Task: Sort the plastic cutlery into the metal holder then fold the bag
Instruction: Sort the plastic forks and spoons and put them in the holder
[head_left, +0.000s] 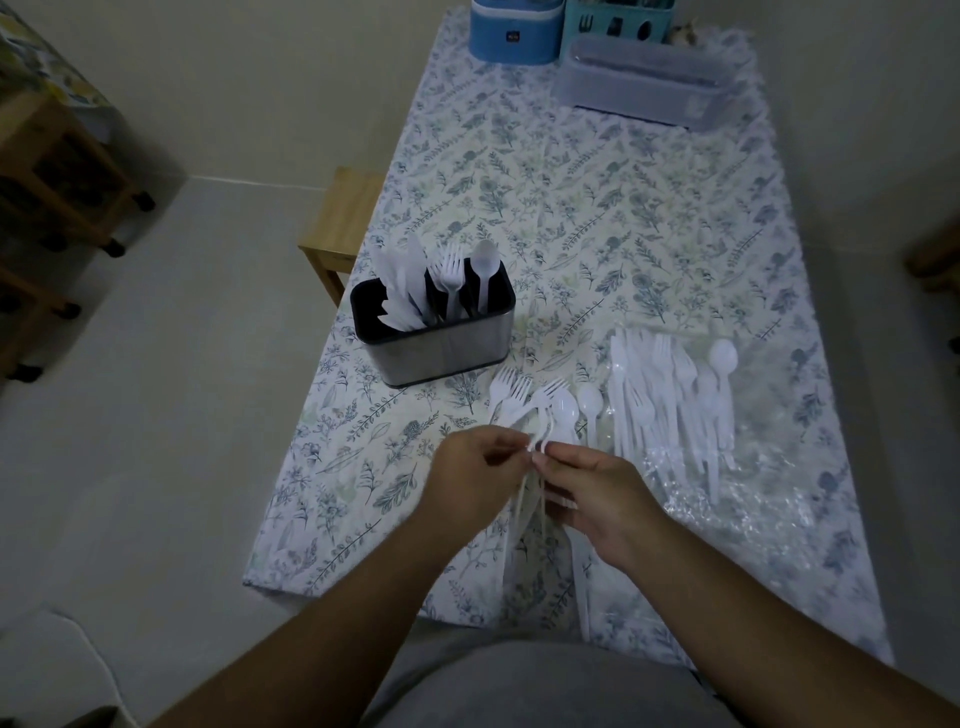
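Observation:
A metal holder (441, 349) with a black inside stands at the table's left, holding white plastic knives, forks and a spoon in separate sections. In front of it my left hand (470, 475) and my right hand (592, 491) meet over a small bunch of white forks and spoons (535, 402); both pinch the handles, heads pointing away from me. A larger pile of white cutlery (670, 400) lies to the right on the clear plastic bag (727, 514).
The floral tablecloth (597, 208) covers the table. At the far end stand a blue container (514, 31), a teal caddy (618, 23) and a clear lidded box (644, 83). A wooden stool (343, 223) stands left of the table.

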